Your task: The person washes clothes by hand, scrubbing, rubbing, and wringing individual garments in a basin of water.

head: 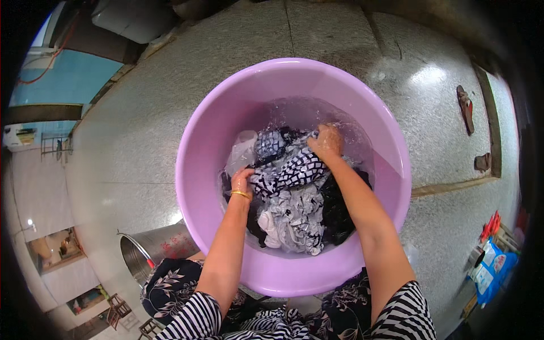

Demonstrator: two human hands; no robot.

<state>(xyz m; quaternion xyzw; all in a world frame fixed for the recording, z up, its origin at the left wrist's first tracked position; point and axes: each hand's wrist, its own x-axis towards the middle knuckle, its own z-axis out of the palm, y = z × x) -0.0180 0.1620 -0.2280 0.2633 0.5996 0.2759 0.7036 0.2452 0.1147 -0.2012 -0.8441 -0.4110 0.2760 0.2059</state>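
Before me stands a large purple plastic tub (pixel 293 276) with water and wet laundry in it. My left hand (pixel 242 182), a yellow bangle at its wrist, grips the left end of a black-and-white checked cloth (pixel 299 168). At the cloth's upper right, my right hand (pixel 328 140) is closed on the fabric, its fingertips partly hidden. Closer to me lies a crumpled white-and-black garment (pixel 297 216). Black cloth (pixel 338 212) soaks along the right side. A pale, translucent piece (pixel 243 148) and a blue-and-white checked piece (pixel 270 143) float beyond my left hand.
A metal bucket (pixel 159 246) with a red-gripped handle touches the tub's lower left. On the concrete floor (pixel 127 144) to the right lie a brown sandal (pixel 466 109) and another brown shoe (pixel 482 162). A blue plastic packet (pixel 493 272) lies at the lower right. Small wooden stools (pixel 119 308) stand lower left.
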